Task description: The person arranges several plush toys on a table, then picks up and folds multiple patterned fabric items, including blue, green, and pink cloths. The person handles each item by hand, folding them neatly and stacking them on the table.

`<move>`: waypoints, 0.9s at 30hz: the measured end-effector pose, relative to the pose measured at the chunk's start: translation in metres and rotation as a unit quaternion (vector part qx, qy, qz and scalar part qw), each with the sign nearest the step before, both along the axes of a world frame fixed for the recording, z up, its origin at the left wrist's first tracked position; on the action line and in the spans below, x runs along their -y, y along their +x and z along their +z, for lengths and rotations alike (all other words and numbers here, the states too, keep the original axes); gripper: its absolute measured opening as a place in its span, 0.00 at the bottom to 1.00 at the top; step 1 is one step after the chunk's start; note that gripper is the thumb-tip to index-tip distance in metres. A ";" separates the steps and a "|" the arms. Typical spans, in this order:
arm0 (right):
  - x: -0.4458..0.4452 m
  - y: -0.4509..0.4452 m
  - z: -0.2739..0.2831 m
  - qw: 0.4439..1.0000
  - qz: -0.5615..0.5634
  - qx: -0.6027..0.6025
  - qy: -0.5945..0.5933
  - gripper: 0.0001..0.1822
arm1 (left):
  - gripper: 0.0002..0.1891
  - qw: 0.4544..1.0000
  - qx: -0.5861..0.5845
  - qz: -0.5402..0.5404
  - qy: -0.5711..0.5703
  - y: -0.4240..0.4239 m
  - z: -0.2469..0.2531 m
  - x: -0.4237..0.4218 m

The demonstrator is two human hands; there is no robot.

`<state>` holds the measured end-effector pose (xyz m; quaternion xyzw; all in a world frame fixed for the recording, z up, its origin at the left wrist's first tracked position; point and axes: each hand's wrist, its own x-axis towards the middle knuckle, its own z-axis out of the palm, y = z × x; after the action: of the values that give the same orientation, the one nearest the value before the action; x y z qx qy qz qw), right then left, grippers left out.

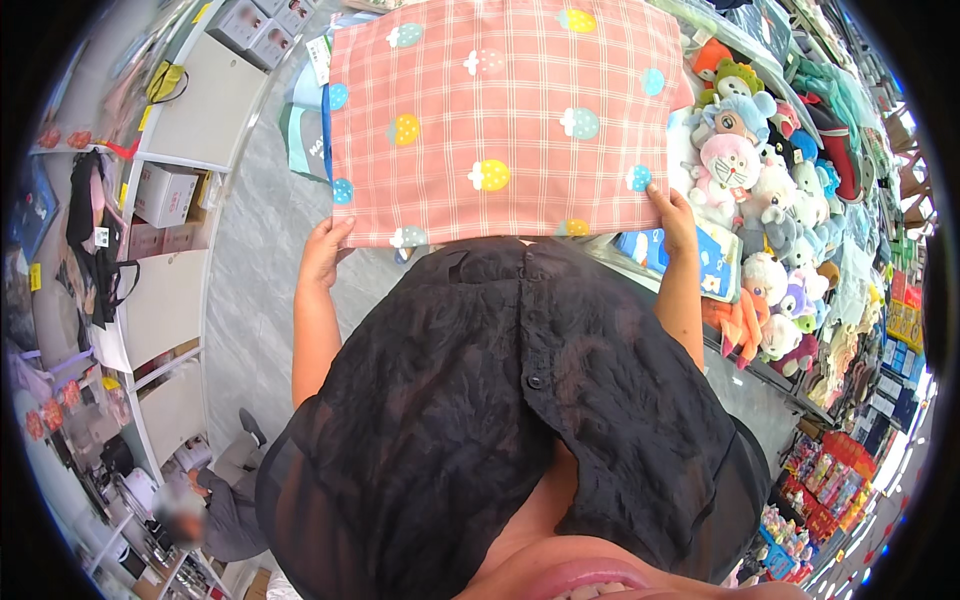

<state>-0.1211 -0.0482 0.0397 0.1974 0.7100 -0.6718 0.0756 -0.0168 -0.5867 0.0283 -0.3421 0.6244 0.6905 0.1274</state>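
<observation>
A pink checked cloth (450, 90) printed with yellow, blue and pale strawberries is spread flat before me at the top of the view. My left hand (324, 251) grips its near left corner, thumb on top. At the near right corner, my right hand (675, 217) pinches the edge between thumb and fingers. Behind the cloth's left side shows a grey and teal fabric bag (306, 142), and a white tag (319, 60) bearing print. Folded blue patterned fabric (709, 262) lies just beyond my right hand. What is under the cloth is hidden.
Plush toys (750, 180) are piled on a display to the right, beside packed goods. White shelving (180, 150) with boxes and hanging items lines the left. A person in grey (232, 510) is low at the bottom left. Grey tiled floor (247, 300) runs between.
</observation>
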 end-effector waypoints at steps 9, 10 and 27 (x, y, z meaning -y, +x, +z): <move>0.018 0.014 0.140 0.972 0.052 -0.226 -0.043 0.25 | 0.25 0.946 -0.324 0.013 0.022 0.018 0.132 -0.005; 0.015 0.021 0.156 0.969 0.038 -0.238 -0.051 0.23 | 0.23 0.946 -0.325 0.001 0.008 0.024 0.130 0.002; -0.063 0.005 0.118 0.864 0.235 -0.331 -0.296 0.37 | 0.40 0.888 -0.426 -0.111 0.132 0.012 0.120 0.040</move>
<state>-0.1163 0.0149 0.1576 -0.2412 0.4861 -0.8386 0.0472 -0.0050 -0.6271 0.1479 0.0764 0.5557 0.8273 -0.0312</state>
